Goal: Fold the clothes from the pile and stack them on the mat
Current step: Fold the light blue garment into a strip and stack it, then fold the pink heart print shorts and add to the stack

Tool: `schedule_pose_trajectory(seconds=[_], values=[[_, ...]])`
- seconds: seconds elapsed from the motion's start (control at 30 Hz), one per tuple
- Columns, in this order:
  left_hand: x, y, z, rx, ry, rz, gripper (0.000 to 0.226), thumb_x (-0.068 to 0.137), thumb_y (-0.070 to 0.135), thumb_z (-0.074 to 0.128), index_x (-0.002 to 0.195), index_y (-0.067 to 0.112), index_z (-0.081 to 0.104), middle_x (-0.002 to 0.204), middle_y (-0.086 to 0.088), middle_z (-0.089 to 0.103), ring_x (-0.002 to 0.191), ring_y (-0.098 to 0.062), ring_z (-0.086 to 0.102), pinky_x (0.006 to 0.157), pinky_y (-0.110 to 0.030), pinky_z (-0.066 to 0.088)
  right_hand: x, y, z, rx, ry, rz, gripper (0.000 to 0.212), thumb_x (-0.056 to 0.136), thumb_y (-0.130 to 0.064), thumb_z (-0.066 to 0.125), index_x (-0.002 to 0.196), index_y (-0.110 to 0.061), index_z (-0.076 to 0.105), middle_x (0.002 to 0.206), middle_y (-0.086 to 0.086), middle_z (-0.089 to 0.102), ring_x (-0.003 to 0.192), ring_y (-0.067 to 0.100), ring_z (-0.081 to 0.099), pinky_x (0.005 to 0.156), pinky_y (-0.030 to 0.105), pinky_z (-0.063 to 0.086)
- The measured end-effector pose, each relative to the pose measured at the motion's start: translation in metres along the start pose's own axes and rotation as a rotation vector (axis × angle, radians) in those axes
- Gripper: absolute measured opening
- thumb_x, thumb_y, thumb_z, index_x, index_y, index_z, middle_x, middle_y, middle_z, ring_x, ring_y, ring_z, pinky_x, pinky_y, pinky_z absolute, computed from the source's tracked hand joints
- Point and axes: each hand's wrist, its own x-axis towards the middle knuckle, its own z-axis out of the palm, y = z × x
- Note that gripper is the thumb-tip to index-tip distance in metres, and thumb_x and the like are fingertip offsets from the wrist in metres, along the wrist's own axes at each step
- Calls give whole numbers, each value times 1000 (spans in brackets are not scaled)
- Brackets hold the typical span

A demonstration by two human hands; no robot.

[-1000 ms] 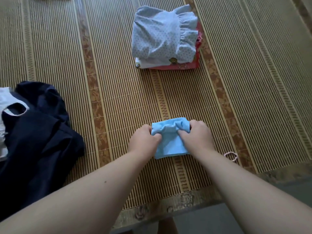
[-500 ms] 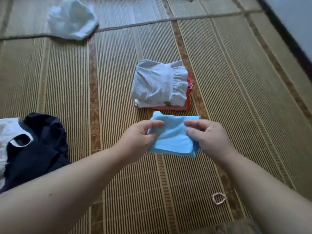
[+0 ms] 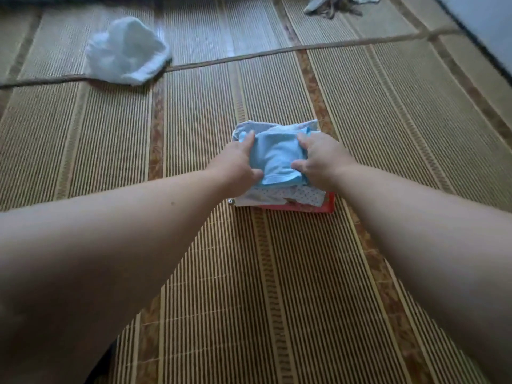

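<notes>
A small folded light-blue garment (image 3: 278, 159) lies on top of the stack of folded clothes (image 3: 288, 198) in the middle of the striped woven mat (image 3: 194, 120). The stack shows a pale dotted piece and a red piece at the bottom. My left hand (image 3: 238, 164) grips the blue garment's left edge, thumb at the near side. My right hand (image 3: 321, 159) grips its right edge, fingers curled over the far corner. Both arms are stretched out forward.
A crumpled white garment (image 3: 126, 52) lies at the far left, across the mat's seam (image 3: 304, 48). A greyish bundle (image 3: 329, 5) sits at the far top right. A pale wall or floor edge (image 3: 487, 20) runs along the top right corner.
Both hands lifted the blue garment from the near mat, carried it forward and set it down onto the stack. The view tilted up; the dark pile at left has left the frame.
</notes>
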Motion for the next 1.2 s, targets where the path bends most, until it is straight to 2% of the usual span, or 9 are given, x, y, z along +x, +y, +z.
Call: schedule_pose_trajectory(seconds=[0.1,0.23,0.43,0.63,0.7,0.8,0.87,1.03,1.2], values=[[8,-7,1,50,-37,-126,92,85,47,63,153,34,2,156,-4,5,129,-32,42,107,-40,42,2,5,5,-76,-15,108,55,95,-44,49,140,-16,39,149,10,31,132,35,31,107,46,32],[-4,-10,-11,36,38,-188,96,78,55,67,151,41,6,156,-2,-8,130,-40,38,109,-48,38,-23,3,-5,36,87,154,66,96,-46,43,152,-25,15,160,8,6,143,36,8,112,54,20],[-92,-22,-33,-16,28,-68,92,81,53,66,151,40,7,160,6,-4,145,-27,22,114,-48,28,-83,-40,4,-39,245,-137,72,79,-49,57,144,-22,39,156,15,20,137,42,24,113,54,19],[-220,-97,-63,106,78,-222,86,85,52,61,150,41,6,160,9,-8,146,-22,14,112,-41,29,-131,-144,42,-100,71,-346,82,63,-34,84,137,-22,49,148,19,36,126,42,43,99,58,40],[-263,-134,-76,188,94,-272,84,85,53,58,150,40,8,160,7,-9,145,-22,12,114,-39,26,-142,-189,56,-129,-48,-447,81,71,-38,78,142,-27,41,154,16,26,134,37,36,106,53,36],[-314,-190,-94,249,110,-403,81,85,54,56,150,40,9,159,5,-9,145,-24,5,116,-39,22,-157,-250,81,-137,-236,-567,78,90,-45,56,151,-37,8,160,3,-5,146,23,8,117,41,16],[-340,-226,-106,262,128,-512,82,84,52,57,150,39,10,159,2,-5,144,-27,4,117,-42,21,-163,-291,98,-131,-294,-611,79,92,-46,51,151,-38,-2,160,-1,-9,146,21,5,118,36,12],[-378,-302,-121,270,259,-697,76,77,53,59,146,38,28,158,2,13,137,-31,22,113,-42,27,-169,-376,147,21,-381,-709,81,89,-46,56,152,-32,7,160,-6,9,144,18,19,115,38,26],[-378,-350,-116,40,265,-815,57,79,60,56,134,48,47,148,3,35,132,-29,34,109,-39,33,-159,-435,197,58,-406,-660,67,84,-48,59,144,-39,30,145,1,33,127,24,41,102,43,41]])
